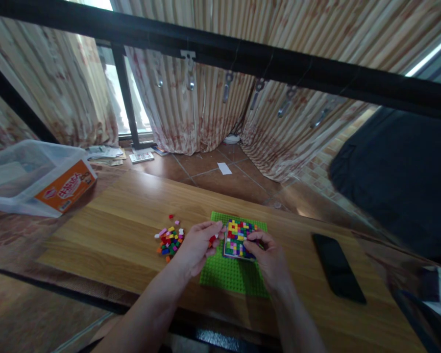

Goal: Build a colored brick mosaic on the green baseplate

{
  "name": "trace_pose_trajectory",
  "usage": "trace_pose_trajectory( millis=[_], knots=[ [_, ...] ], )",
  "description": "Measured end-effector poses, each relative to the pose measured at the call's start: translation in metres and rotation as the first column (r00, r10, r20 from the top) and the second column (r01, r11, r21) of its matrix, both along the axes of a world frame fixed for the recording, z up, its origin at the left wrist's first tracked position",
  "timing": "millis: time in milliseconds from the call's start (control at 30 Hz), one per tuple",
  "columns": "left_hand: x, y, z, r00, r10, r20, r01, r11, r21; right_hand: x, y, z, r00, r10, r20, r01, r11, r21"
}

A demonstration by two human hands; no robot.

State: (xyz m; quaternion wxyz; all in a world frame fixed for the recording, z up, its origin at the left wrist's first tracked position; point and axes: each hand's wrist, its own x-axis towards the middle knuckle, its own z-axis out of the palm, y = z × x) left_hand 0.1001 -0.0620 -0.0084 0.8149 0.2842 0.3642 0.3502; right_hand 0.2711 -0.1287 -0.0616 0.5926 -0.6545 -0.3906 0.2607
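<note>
A green studded baseplate point(228, 279) lies on the wooden table, and on it rests a square block point(237, 240) covered with small building bricks of many colours. My left hand point(196, 245) is at the block's left edge, its fingers curled round a few small bricks point(213, 239), red and white among them. My right hand point(270, 257) reaches over the block from the right. Its thumb and forefinger press together at the brick surface, and whatever sits between them is hidden. Left of my left hand is a loose pile of small coloured bricks point(171, 241).
A black phone point(338, 267) lies on the table point(132, 220) to the right. Beyond the table's left end stands a clear plastic bin point(47, 166) with an orange label. A dark bar point(220, 44) with hanging hooks crosses above, before striped curtains point(206, 108).
</note>
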Motion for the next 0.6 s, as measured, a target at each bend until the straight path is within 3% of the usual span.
trace_pose_trajectory(
  millis=[233,400,500,600],
  knots=[
    [0.002,-0.002,-0.001,0.997,-0.055,-0.046,0.056,0.998,0.020,0.000,-0.001,0.010,0.996,-0.011,-0.091,0.004,0.997,-0.081],
    [0.002,-0.003,0.001,0.994,-0.096,-0.052,0.097,0.995,0.022,0.006,-0.002,0.022,0.977,-0.104,-0.187,0.111,0.994,0.024],
    [0.002,-0.004,0.002,0.991,-0.126,-0.054,0.127,0.992,0.018,0.006,-0.005,0.031,0.986,-0.108,-0.127,0.124,0.985,0.124],
    [0.003,-0.007,0.004,0.986,-0.152,-0.066,0.152,0.988,0.004,-0.003,-0.009,0.039,0.998,0.029,0.049,-0.036,0.986,0.161]
  ],
)
